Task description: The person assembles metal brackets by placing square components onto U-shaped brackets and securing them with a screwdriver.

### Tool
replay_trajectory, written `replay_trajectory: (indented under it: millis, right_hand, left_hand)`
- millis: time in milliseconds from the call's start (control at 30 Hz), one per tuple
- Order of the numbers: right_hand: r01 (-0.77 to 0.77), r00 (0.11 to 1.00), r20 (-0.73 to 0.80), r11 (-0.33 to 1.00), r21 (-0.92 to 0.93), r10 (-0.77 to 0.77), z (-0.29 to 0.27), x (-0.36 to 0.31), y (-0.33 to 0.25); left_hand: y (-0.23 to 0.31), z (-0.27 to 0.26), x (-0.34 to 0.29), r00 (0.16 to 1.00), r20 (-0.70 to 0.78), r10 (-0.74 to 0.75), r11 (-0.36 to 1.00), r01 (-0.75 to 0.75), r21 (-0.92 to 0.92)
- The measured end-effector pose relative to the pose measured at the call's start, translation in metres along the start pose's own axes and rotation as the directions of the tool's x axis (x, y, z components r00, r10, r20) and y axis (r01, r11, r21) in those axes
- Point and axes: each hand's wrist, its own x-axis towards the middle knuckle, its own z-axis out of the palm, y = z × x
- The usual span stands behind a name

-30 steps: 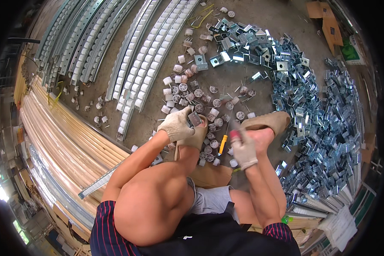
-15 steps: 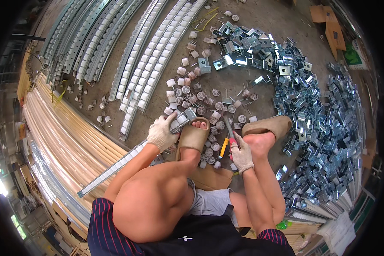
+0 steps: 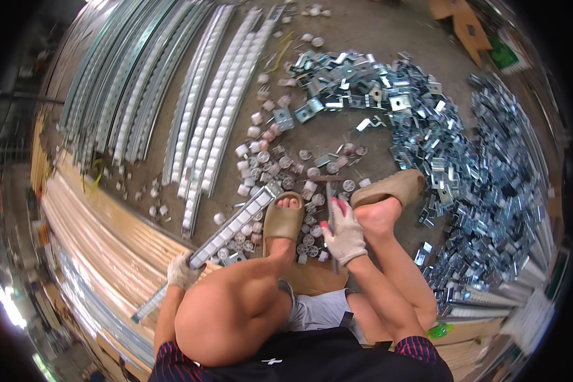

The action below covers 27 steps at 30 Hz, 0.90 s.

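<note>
My left hand (image 3: 181, 270), in a pale knit glove, is closed around a long narrow metal roller track (image 3: 235, 223) filled with white rollers. The track slants up and right, its upper end by the sandal (image 3: 282, 219) on my left foot. My right hand (image 3: 345, 234), gloved with reddish fingertips, is at a hammer (image 3: 328, 180) with a brownish head and a thin grey handle. The handle passes between thumb and fingers and shows again below the hand. Loose white wheels (image 3: 309, 240) lie around both feet.
A large heap of shiny metal brackets (image 3: 452, 165) curves along the right. More roller tracks (image 3: 216, 121) lie at the upper left. Plastic-wrapped lengths (image 3: 102, 223) stretch along the left. Cardboard (image 3: 315, 277) lies beneath me, and a cardboard piece (image 3: 468, 28) is at the far right.
My left hand has moved down and left along the track, baring more rollers. My right hand has shifted slightly left. A yellow-handled tool beside it no longer shows; the hammer head now does.
</note>
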Motion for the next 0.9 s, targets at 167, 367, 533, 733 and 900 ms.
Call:
replay_trajectory:
  millis: [167, 367, 533, 733, 900]
  right_hand:
    - [0.595, 0.777, -0.185, 0.798, -0.095, -0.602, -0.064, 0.047, -0.042]
    - [0.487, 0.822, 0.506, 0.784, -0.385, -0.262, -0.083, 0.087, -0.062]
    - [0.345, 0.726, 0.620, 0.938, 0.046, -0.298, -0.146, 0.016, -0.010]
    - [0.018, 0.994, 0.093, 0.915, 0.404, -0.061, -0.096, -0.102, 0.007]
    - [-0.177, 0.931, -0.052, 0.569, 0.803, 0.362, -0.100, -0.125, 0.005]
  left_hand:
    - [0.090, -0.022, 0.027, 0.968, -0.068, 0.240, 0.969, -0.234, 0.083]
    - [0.184, -0.074, 0.014, 0.883, 0.021, 0.470, 0.859, -0.462, 0.221]
    - [0.256, -0.149, 0.021, 0.816, 0.265, 0.514, 0.745, -0.577, 0.335]
    - [0.330, -0.196, 0.022, 0.196, -0.079, 0.977, 0.207, -0.820, 0.534]
    - [0.350, -0.205, 0.001, 0.270, -0.409, 0.872, 0.276, -0.960, -0.045]
